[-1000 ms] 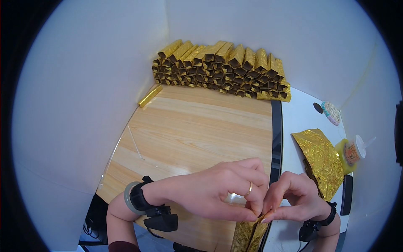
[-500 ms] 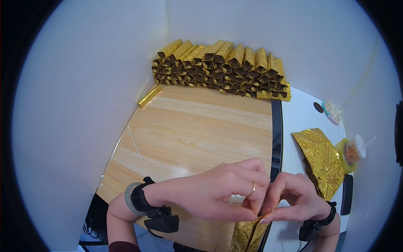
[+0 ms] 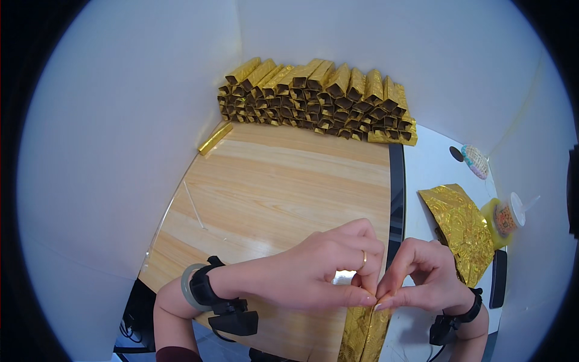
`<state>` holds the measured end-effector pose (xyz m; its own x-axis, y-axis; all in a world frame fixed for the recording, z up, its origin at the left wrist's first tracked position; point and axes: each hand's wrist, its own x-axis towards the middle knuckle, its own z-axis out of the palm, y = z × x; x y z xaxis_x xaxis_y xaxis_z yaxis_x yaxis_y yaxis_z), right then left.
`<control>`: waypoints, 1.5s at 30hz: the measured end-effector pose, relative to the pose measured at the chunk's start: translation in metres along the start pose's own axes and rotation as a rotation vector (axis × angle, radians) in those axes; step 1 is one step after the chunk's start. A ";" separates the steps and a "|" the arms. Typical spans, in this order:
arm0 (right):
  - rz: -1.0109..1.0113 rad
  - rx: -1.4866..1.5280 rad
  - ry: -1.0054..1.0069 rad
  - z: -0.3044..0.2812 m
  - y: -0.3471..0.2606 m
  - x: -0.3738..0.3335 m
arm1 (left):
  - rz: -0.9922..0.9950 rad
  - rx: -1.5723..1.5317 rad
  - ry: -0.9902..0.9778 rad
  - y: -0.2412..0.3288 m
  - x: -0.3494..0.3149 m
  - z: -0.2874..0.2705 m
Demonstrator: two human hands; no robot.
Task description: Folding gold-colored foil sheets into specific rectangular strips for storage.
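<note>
A length of embossed gold foil paper [image 3: 362,335], folded lengthwise, stretches from the table's near edge up to my fingers. My left hand [image 3: 329,268] pinches its far end between thumb and fingertips. Close against it, my right hand [image 3: 420,274] pinches the same end, thumb and forefinger together. A fold line runs down the middle of the paper between the two hands. To the right of my right hand, a stack of flat gold foil sheets [image 3: 464,229] lies on the white surface.
Many hollow gold paper tubes [image 3: 313,99] are piled along the back wall. One loose tube [image 3: 215,139] lies at the far left of the wooden table [image 3: 283,175], with a thin white stick [image 3: 195,205] nearer. A lidded cup [image 3: 509,215] and a patterned oval object [image 3: 475,161] stand at right.
Both hands have shifted slightly away from me, still pinching the foil paper. The folded paper has moved a little to the right, and more of it shows below my fingers.
</note>
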<state>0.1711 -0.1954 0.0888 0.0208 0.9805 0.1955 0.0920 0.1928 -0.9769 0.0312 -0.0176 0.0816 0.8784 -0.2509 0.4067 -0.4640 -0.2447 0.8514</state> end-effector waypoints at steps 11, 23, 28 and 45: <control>-0.180 -0.109 0.524 0.001 0.016 0.004 | -0.029 0.596 0.297 0.017 0.000 0.002; -0.262 -0.282 0.509 0.009 0.019 0.003 | 0.151 0.949 0.483 0.008 -0.002 0.031; -0.298 -0.465 0.443 0.005 0.012 0.002 | 0.132 0.925 0.520 0.011 0.001 0.027; -0.421 -0.473 0.643 0.003 0.007 0.005 | 0.202 0.907 0.568 -0.005 0.003 0.009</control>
<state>0.1687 -0.1885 0.0822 0.4324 0.5939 0.6785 0.6151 0.3559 -0.7036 0.0351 -0.0259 0.0760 0.5931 0.0486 0.8036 -0.3125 -0.9060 0.2854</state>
